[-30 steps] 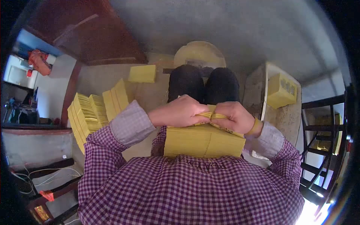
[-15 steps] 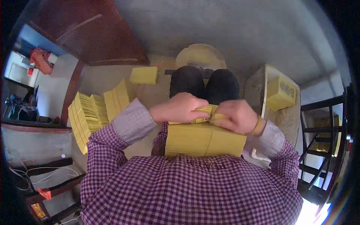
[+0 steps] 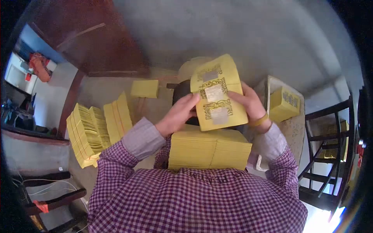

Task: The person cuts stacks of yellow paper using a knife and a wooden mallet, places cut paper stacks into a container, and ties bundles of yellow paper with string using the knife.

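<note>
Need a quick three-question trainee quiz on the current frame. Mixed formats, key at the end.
1. Multiple choice: what do the left hand and right hand hold between them?
A) an orange bag
B) printed yellow paper
C) a ladder rung

2. True or false: the large yellow stack lies nearer the person's torso than the held paper does.

3. Fill in the number: the held paper's visible face shows ___ ornately framed panels in a row.

Key: 1. B, gripped from both sides. 2. True, the stack is right in front of the torso. 3. Three.
</note>
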The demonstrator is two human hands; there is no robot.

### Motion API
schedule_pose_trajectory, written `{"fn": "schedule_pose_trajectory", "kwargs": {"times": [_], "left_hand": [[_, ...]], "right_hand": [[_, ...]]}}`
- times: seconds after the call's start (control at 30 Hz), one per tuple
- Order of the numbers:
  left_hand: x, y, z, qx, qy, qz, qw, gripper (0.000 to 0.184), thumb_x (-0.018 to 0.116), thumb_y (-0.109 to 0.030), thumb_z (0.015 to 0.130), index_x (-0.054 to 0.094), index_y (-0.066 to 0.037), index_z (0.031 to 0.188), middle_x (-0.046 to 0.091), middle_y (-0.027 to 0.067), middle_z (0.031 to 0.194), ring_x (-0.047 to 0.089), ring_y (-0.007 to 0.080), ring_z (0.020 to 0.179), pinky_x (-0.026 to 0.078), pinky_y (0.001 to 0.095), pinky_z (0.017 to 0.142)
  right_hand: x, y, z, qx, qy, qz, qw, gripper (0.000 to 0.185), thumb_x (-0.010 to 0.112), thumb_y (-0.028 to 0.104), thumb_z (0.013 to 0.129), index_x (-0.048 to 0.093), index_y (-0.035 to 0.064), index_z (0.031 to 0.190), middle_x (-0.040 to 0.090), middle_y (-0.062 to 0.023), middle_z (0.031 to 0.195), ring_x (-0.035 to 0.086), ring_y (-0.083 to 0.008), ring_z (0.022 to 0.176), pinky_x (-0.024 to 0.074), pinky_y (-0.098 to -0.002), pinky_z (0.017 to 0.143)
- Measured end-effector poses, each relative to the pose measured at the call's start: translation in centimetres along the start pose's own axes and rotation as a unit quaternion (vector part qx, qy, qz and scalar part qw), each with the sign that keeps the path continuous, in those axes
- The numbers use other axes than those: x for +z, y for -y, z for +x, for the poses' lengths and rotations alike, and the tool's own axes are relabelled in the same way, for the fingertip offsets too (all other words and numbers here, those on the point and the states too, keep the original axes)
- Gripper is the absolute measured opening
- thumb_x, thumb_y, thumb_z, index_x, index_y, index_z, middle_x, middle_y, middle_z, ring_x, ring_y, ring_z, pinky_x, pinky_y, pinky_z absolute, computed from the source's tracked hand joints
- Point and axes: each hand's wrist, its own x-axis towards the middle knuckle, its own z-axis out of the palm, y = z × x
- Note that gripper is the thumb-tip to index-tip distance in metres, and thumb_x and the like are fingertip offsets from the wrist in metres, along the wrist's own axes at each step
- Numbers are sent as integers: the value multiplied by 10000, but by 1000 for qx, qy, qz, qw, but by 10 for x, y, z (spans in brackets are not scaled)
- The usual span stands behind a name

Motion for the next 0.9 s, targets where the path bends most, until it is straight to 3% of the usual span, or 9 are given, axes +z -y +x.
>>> {"fn": "schedule_pose_trajectory", "kwargs": {"times": [0.1, 0.17, 0.3, 0.43, 0.5, 0.6, 0.7, 0.77, 0.9], "left_hand": [[-30, -12, -11, 73, -108, 143, 981, 357, 436, -312, 922, 459, -47, 1161, 515, 49, 1111, 512, 149, 962, 426, 289, 828], [-48, -18, -6, 105, -164, 166, 967, 326, 462, -299, 908, 469, -70, 1140, 524, 36, 1064, 505, 136, 955, 423, 280, 814], [-50, -14, -14, 185, -142, 229, 945, 305, 453, -262, 910, 481, -47, 1123, 570, 32, 1031, 517, 131, 932, 409, 275, 820], [-51, 12, -35, 109, -68, 125, 984, 330, 393, -263, 932, 501, -20, 1127, 534, 67, 1117, 493, 149, 1008, 381, 289, 884], [-46, 18, -40, 105, -56, 134, 984, 332, 366, -244, 943, 517, -12, 1124, 499, 85, 1154, 469, 164, 1084, 355, 301, 937], [-29, 33, -36, 158, -81, -10, 984, 368, 343, -265, 946, 531, -14, 1137, 462, 95, 1208, 442, 169, 1120, 336, 303, 955], [-24, 48, -33, 234, -75, 275, 929, 347, 339, -245, 944, 556, -15, 1088, 483, 95, 1184, 451, 186, 1111, 331, 297, 963], [-28, 48, -36, 137, 16, 113, 984, 392, 385, -258, 932, 355, -12, 1235, 503, 143, 1176, 496, 178, 1064, 405, 302, 902], [-41, 68, -58, 229, -70, 250, 938, 311, 380, -144, 913, 434, -26, 1195, 497, 159, 1177, 467, 249, 1118, 350, 328, 953]], "right_hand": [[-6, 17, -1, -38, 16, -86, 995, 415, 578, 98, 806, 401, -35, 1157, 596, -144, 965, 600, -213, 849, 483, -307, 720], [-2, 39, -8, -157, 132, -552, 808, 401, 584, 108, 777, 415, -10, 1121, 590, -216, 824, 600, -335, 757, 480, -383, 654], [29, 7, -33, -83, 330, -599, 725, 509, 568, 191, 796, 358, -7, 1215, 583, -228, 958, 592, -377, 812, 482, -431, 677], [-8, 1, -43, -103, 302, -429, 845, 504, 493, 296, 871, 347, -10, 1244, 544, -197, 1128, 577, -318, 972, 460, -394, 814], [-37, -13, -49, 45, 83, 8, 995, 534, 360, 425, 918, 391, -10, 1227, 502, -169, 1206, 501, -270, 1102, 381, -371, 938], [-54, -81, -63, -37, -98, -59, 993, 599, 266, 498, 919, 438, -7, 1190, 536, -146, 1140, 505, -245, 1066, 355, -354, 954], [-21, -115, -73, -66, -105, 91, 988, 595, 266, 496, 920, 489, -18, 1120, 563, -138, 1056, 526, -230, 999, 370, -330, 930], [-16, -119, -75, -69, -113, 103, 986, 561, 270, 468, 928, 506, -15, 1088, 567, -129, 1020, 529, -224, 970, 373, -324, 919], [-17, -120, -78, -82, -189, -36, 978, 465, 282, 374, 945, 532, -11, 1025, 572, -114, 978, 529, -217, 941, 381, -311, 897]]}}
